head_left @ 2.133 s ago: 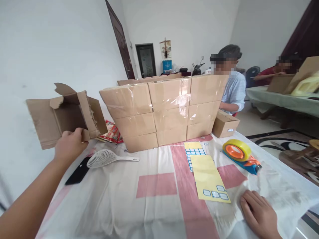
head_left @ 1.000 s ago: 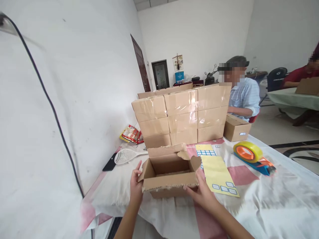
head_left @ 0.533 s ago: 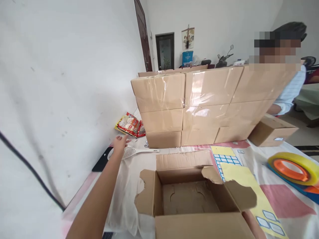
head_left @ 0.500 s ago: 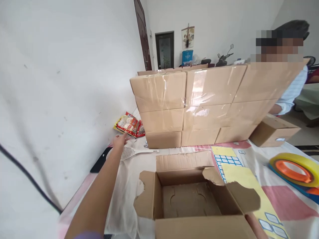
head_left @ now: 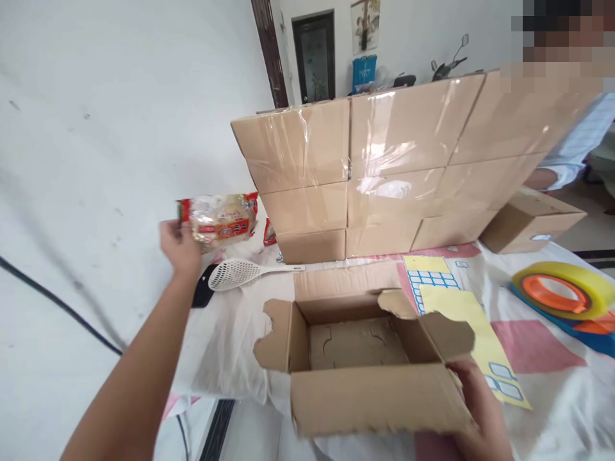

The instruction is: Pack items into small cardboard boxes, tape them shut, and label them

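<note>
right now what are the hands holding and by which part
The left hand holds the red-ended packet by its left end; the right hand holds the open cardboard box at its near right corner.

Packet (head_left: 221, 221): red ends
Open box (head_left: 379, 400): plain brown
Skimmer (head_left: 236, 274): white
Sticker sheet (head_left: 464, 320): yellow, blue-outlined labels
Tape roll (head_left: 597, 289): yellow, orange inside
Cloth (head_left: 230, 349): white, pink blocks

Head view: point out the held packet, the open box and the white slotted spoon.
Packet (head_left: 221, 221): head view, on its printed front.
Open box (head_left: 358, 346): head view, on its inside bottom.
Slotted spoon (head_left: 240, 273): head view, on its perforated bowl.
</note>
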The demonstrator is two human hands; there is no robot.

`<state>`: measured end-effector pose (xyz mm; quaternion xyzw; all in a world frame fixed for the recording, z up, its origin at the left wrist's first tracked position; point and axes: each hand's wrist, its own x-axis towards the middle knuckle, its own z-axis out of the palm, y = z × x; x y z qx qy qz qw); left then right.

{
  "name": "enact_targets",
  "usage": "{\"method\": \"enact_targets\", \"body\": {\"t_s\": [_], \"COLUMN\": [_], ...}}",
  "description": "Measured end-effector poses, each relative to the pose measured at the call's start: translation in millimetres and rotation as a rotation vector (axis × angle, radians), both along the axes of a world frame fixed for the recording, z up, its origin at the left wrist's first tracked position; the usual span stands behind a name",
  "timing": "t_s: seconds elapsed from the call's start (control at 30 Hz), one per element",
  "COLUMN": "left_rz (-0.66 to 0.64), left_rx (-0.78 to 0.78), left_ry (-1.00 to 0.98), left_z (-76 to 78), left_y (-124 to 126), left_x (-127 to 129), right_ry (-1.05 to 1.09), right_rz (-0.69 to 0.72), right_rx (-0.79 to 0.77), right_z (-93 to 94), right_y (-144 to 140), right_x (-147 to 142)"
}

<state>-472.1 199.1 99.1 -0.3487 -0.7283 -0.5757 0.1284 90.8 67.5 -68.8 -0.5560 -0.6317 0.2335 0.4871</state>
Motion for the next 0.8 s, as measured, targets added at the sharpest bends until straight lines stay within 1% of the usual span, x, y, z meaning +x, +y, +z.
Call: {"method": "enact_targets", "body": {"t_s": [0.03, 0.07, 0.1, 0.13, 0.17, 0.23, 0.27, 0.3, 0.33, 0.37, 0.4, 0.43, 0.5, 0.57, 0.63, 0.7, 0.73, 0.8], "left_rz": [0.010, 0.041, 0.048, 0.072, 0.062, 0.010, -0.018, -0.044, -0.065, -0.113, -0.156, -0.211, -0.270, -0.326, -0.375, -0.450, -0.506, -0.648], "left_rx": [0.033, 0.085, 0.144, 0.212, 0.246, 0.287, 0.310, 0.343, 0.385, 0.402, 0.421, 0.400, 0.362, 0.325, 0.294, 0.249, 0.210, 0.093], "left_ry": [0.038, 0.069, 0.112, 0.144, 0.177, 0.242, 0.255, 0.247, 0.214, 0.166, 0.105, 0.034, -0.024, -0.079, -0.128, -0.151, -0.156, -0.148], "left_z": [12.6, 24.5, 35.5, 45.4, 54.1, 67.9, 73.2, 77.3, 80.0, 80.9, 79.6, 75.8, 60.4, 37.1, 12.2, -7.6, -14.2, -20.5], "left_y": [-24.5, -49.3, -73.5, -96.3, -117.1, -150.5, -162.5, -171.2, -176.9, -179.8, -180.6, -179.6, -174.5, -166.8, -157.6, -147.2, -141.8, -131.6], "left_x": [2.5, 6.2, 11.2, 17.9, 26.6, 50.4, 65.6, 82.5, 100.8, 119.7, 138.6, 157.0, 190.5, 217.9, 237.9, 250.3, 253.9, 256.0], "right_ry": [0.074, 0.155, 0.190, 0.187, 0.111, -0.194, -0.360, -0.504, -0.626, -0.702, -0.710, -0.702, -0.645, -0.553, -0.455, -0.365, -0.324, -0.253], "right_rz": [-0.009, -0.030, -0.012, -0.003, 0.030, 0.099, 0.128, 0.150, 0.195, 0.218, 0.217, 0.207, 0.187, 0.182, 0.175, 0.150, 0.136, 0.123], "right_rx": [0.103, 0.199, 0.304, 0.381, 0.393, 0.245, 0.141, 0.027, -0.087, -0.194, -0.224, -0.231, -0.234, -0.232, -0.222, -0.198, -0.187, -0.170], "right_z": [13.3, 30.3, 50.5, 73.1, 96.9, 141.8, 160.2, 174.4, 184.0, 189.3, 190.8, 189.5, 182.3, 173.1, 163.0, 152.1, 146.7, 136.8], "right_y": [3.3, 8.0, 13.9, 20.5, 27.5, 41.3, 47.5, 53.1, 58.0, 62.1, 65.6, 68.4, 71.7, 72.1, 70.6, 69.4, 69.4, 71.1], "right_x": [1.9, 3.8, 5.3, 5.6, 3.9, -7.4, -17.2, -29.0, -41.5, -53.4, -63.3, -70.1, -73.0, -64.9, -53.2, -44.7, -42.7, -42.5]}}
